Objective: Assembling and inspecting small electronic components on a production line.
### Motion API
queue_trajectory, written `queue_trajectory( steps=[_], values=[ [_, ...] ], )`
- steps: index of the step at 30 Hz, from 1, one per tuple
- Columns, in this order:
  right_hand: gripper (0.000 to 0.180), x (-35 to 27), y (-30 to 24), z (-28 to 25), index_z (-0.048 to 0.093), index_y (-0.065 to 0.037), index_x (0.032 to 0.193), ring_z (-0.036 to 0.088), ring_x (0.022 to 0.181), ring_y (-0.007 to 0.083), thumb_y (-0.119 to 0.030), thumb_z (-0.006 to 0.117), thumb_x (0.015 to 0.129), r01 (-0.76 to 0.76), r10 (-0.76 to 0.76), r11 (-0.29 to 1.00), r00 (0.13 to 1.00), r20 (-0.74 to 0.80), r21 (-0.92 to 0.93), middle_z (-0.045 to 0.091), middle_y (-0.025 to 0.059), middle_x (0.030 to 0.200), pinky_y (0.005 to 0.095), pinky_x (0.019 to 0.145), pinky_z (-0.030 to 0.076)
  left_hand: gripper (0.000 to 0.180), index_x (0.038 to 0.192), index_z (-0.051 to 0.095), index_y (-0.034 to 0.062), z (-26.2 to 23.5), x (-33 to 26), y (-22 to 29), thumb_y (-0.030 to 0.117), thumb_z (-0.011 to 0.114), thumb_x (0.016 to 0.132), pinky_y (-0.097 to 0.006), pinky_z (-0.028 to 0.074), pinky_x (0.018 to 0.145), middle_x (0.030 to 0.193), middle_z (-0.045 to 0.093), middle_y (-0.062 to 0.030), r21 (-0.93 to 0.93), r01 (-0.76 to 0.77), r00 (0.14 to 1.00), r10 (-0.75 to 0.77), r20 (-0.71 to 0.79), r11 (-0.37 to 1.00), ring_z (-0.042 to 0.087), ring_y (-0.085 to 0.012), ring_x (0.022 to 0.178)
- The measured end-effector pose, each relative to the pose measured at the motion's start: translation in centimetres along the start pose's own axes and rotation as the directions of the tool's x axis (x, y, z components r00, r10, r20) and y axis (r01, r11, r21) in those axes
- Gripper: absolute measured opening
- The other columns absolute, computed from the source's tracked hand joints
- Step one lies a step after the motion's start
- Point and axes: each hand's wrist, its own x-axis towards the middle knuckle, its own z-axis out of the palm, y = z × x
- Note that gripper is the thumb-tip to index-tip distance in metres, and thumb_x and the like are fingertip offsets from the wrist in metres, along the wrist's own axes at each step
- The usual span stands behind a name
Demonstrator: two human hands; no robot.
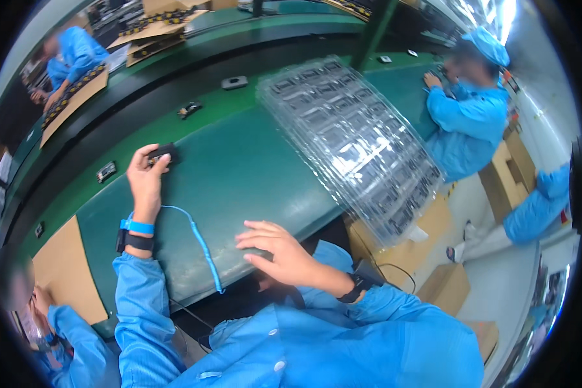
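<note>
My left hand (146,181) grips a small dark boxy device (166,152) between thumb and fingers, over the far left part of the green work surface (226,161). Its exact kind is partly hidden by my fingers. A blue band and a dark strap circle that wrist, and a coiled light-blue cord (202,247) runs from it across the surface. Near the front edge my right hand (273,250) hovers with fingers spread and nothing in it. To its right lies a stack of clear plastic trays (362,142) with moulded pockets, jutting past the table's edge.
On the green conveyor beyond sit a grey flat case (234,83) and small electronic assemblies (189,110), (107,171). Brown cardboard (71,271) lies at left. Co-workers in blue sit right (469,116), lower left (81,343) and across (77,55). Cartons (445,289) stand on the floor.
</note>
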Motion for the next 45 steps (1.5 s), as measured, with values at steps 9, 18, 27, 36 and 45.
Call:
queue_trajectory(
  steps=[9,18,27,36,45],
  values=[
    [0.011,-4.7,1.9,-18.3,0.073,0.003,0.102,0.066,0.07,0.0114,-0.006,0.071,0.096,-0.477,0.344,0.878,0.683,-0.645,-0.036,0.07,0.006,0.082,0.0273,0.065,0.053,0.034,0.125,0.065,0.0024,-0.2,-0.1,0.1,0.004,0.077,0.093,-0.024,0.054,0.075,0.108,0.071,-0.0043,0.056,0.006,1.0,-0.008,0.028,0.998,0.068,-0.011,0.095],
    [0.031,-7.5,1.8,-19.3,0.076,0.001,0.102,0.062,0.092,0.029,-0.024,0.084,0.086,-0.376,0.223,0.752,0.918,-0.327,-0.541,0.062,0.0124,0.092,0.04,0.081,0.051,0.035,0.126,0.065,0.002,-0.4,0.0,0.3,0.004,0.077,0.093,-0.024,0.054,0.076,0.108,0.071,-0.0047,0.092,0.03,1.0,-0.03,-0.002,0.995,0.068,-0.0113,0.095],
    [0.034,-7.4,1.5,-17.0,0.074,0.002,0.094,0.059,0.095,0.0321,-0.024,0.089,0.078,-0.552,0.352,0.663,0.826,-0.441,-0.505,0.061,0.0122,0.098,0.0414,0.084,0.05,0.034,0.123,0.065,0.0009,-0.4,-0.1,0.0,-0.001,0.076,0.092,-0.025,0.055,0.073,0.108,0.073,-0.0073,0.013,0.009,1.0,-0.009,-0.011,1.0,0.07,-0.0127,0.093],
    [0.031,-7.2,2.2,-18.4,0.067,-0.001,0.088,0.058,0.095,0.0294,-0.016,0.09,0.075,-0.539,0.418,0.722,0.84,-0.347,-0.434,0.058,0.0105,0.097,0.0386,0.083,0.049,0.032,0.12,0.065,0.0018,-0.3,-0.2,0.2,-0.003,0.076,0.091,-0.023,0.057,0.071,0.107,0.074,-0.0069,-0.014,0.023,0.999,-0.023,-0.04,1.0,0.07,-0.0114,0.091],
    [0.013,-4.4,0.3,-17.6,0.06,0.0,0.096,0.059,0.073,0.0101,-0.01,0.065,0.102,-0.444,0.318,0.884,0.8,-0.509,-0.145,0.062,0.0031,0.08,0.0267,0.064,0.048,0.032,0.118,0.065,-0.001,-0.4,-0.3,0.6,-0.005,0.078,0.088,-0.022,0.054,0.067,0.1,0.072,-0.0068,-0.087,-0.007,0.999,0.002,-0.053,0.996,0.066,-0.009,0.08]
  ],
)
